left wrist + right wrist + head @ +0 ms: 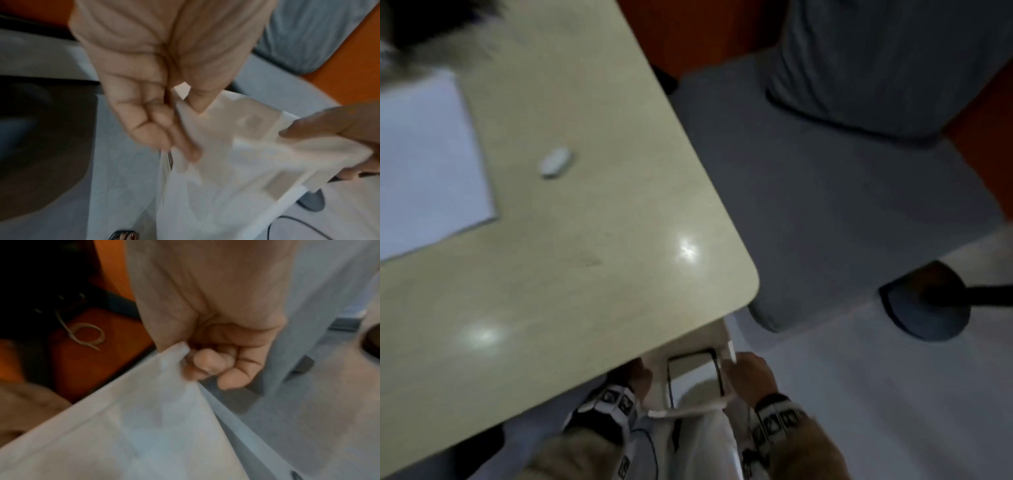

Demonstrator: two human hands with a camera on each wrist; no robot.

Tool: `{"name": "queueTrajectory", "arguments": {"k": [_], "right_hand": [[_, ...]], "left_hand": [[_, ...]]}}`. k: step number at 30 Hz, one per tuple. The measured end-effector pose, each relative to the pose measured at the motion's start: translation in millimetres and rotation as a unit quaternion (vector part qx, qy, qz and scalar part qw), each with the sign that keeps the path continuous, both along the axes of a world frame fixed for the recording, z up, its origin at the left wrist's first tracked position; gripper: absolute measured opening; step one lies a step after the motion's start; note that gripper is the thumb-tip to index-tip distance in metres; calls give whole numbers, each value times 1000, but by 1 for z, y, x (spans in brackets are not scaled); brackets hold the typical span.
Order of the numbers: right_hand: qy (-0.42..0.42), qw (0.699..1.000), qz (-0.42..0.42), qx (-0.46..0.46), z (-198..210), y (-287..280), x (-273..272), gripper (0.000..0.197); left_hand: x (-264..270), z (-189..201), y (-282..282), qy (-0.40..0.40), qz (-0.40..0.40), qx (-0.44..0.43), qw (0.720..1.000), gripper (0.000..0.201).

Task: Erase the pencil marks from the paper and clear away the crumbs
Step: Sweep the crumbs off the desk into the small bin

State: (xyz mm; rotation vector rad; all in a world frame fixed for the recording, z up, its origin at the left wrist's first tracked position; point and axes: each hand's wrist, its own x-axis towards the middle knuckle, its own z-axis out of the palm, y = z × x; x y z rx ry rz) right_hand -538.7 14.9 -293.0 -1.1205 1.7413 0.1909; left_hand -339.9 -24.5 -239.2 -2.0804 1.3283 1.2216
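A white sheet of paper [424,164] lies at the left of the beige table [585,240], and a white eraser [555,162] sits just right of it. Blur hides any marks or crumbs. Both hands are below the table's near edge, holding a thin white bag [705,442] between them. My left hand [640,373] pinches one side of the bag's rim; the left wrist view shows this hand [160,116] with its thumb and fingers curled on the bag [226,170]. My right hand [746,373] grips the other side, its fingers [216,366] curled round the bag [144,426].
A grey seat [825,188] with a grey cushion [876,61] stands right of the table. A dark round base [928,301] sits on the pale floor. A sandalled foot [125,235] shows below the bag.
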Motion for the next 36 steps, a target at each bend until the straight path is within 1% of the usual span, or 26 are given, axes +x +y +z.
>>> {"name": "queueTrajectory", "arguments": {"k": [1,2,3,5,6,8,10,11,12,13,15,16,17,20,21,23,24,25,27,29,30,31,33,34,35,36], "right_hand": [[3,1000,25,-15,33,0,4,36],[11,997,71,-15,66,-1,6,43],[31,992,123,-16,98,-3,7,48],[91,964,245,-55,158,-9,11,49],[106,950,277,-98,184,-17,17,46],[39,932,255,-253,227,-47,33,40],[-54,900,195,-386,252,-84,55,26],[-75,887,182,-418,256,-106,67,26],[-73,886,188,-417,256,-129,80,33],[-53,897,207,-386,251,-150,91,44],[50,913,286,-286,232,-173,109,61],[93,903,329,-260,224,-170,117,67],[110,882,382,-254,219,-158,122,72],[73,810,526,-250,218,-114,125,79],[69,808,527,-254,221,-116,125,78],[86,840,461,-273,220,-144,130,77],[104,845,441,-283,219,-158,134,77],[117,840,445,-286,218,-164,139,78],[98,807,510,-281,215,-150,141,79],[58,745,596,-294,217,-123,135,78],[51,726,617,-299,219,-119,131,77],[52,734,611,-292,219,-124,128,74],[73,794,537,-275,219,-142,131,71],[82,806,518,-274,218,-144,133,71],[79,799,529,-275,219,-139,136,73],[65,776,565,-274,219,-127,135,74]], "left_hand": [[13,20,1,13,-26,-24,999,45],[25,36,2,36,-66,-19,997,50],[34,42,9,24,-104,-62,992,46],[50,64,21,26,-99,25,994,31],[56,75,23,36,-97,27,994,32],[64,93,22,46,-105,33,993,35],[75,100,24,41,-101,37,993,37],[80,103,25,49,-98,29,994,38],[85,104,24,56,-80,16,995,37],[90,104,24,60,-80,22,995,37],[98,113,23,87,-45,28,995,36],[102,114,25,99,-27,30,994,36],[105,115,26,108,-19,26,994,35],[113,121,30,124,3,0,992,38],[114,120,31,132,25,-4,991,39],[114,119,33,151,59,-14,987,30],[114,116,34,157,70,-21,985,26],[113,116,36,157,81,-24,984,24],[112,118,37,155,92,-29,983,19],[112,118,40,154,103,-29,982,17],[114,118,41,154,110,-27,982,17],[116,117,41,154,117,-21,981,18],[120,115,41,147,122,-12,982,19],[120,115,41,143,125,-10,982,20],[120,115,40,142,127,-11,982,21],[120,116,40,144,129,-9,981,21]]}}
